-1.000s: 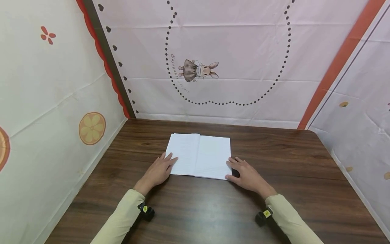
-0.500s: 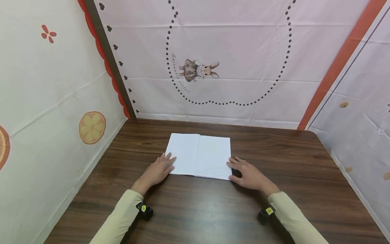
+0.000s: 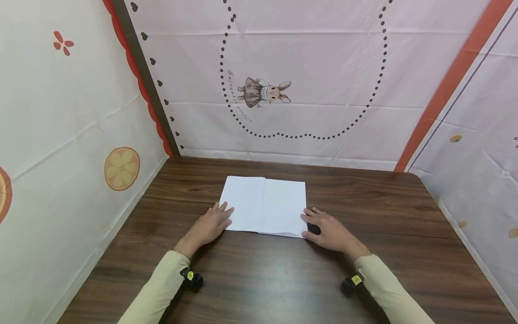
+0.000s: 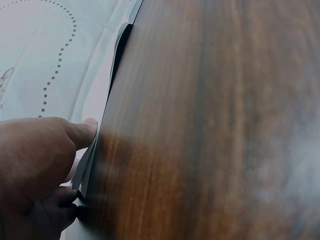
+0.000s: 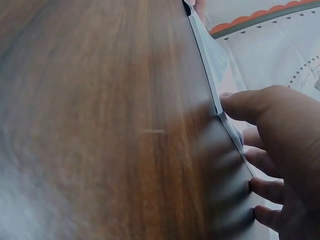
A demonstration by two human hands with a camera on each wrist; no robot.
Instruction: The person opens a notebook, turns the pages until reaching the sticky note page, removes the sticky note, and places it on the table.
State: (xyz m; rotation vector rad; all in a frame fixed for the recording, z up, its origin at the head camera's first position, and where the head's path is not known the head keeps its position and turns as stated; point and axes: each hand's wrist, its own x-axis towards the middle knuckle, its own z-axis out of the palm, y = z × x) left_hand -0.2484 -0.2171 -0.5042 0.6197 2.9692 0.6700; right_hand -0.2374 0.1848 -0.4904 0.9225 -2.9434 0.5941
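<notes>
An open notebook (image 3: 247, 198) with white ruled pages lies on the dark wooden table (image 3: 263, 279). My left hand (image 3: 207, 227) rests at its left edge, fingers spread and fingertips over the page margin. In the left wrist view the thumb (image 4: 82, 132) touches the page near the lower edge. On the opposite side, my right hand (image 3: 329, 231) touches the right edge with its fingers, the thumb at the lower right corner. Beside that thumb (image 5: 245, 105), in the right wrist view, a page bows up a little. Fingers of both hands look relaxed.
Printed cloth walls (image 3: 307, 67) with a rabbit figure and dotted lines stand behind the table and along both sides. Each wrist carries a small black camera (image 3: 194, 281) strapped over a pale sleeve (image 3: 158, 288).
The lower edge of the right page now bows up slightly beside the right thumb. Early on, both hands shifted slightly outward; the notebook stays in place.
</notes>
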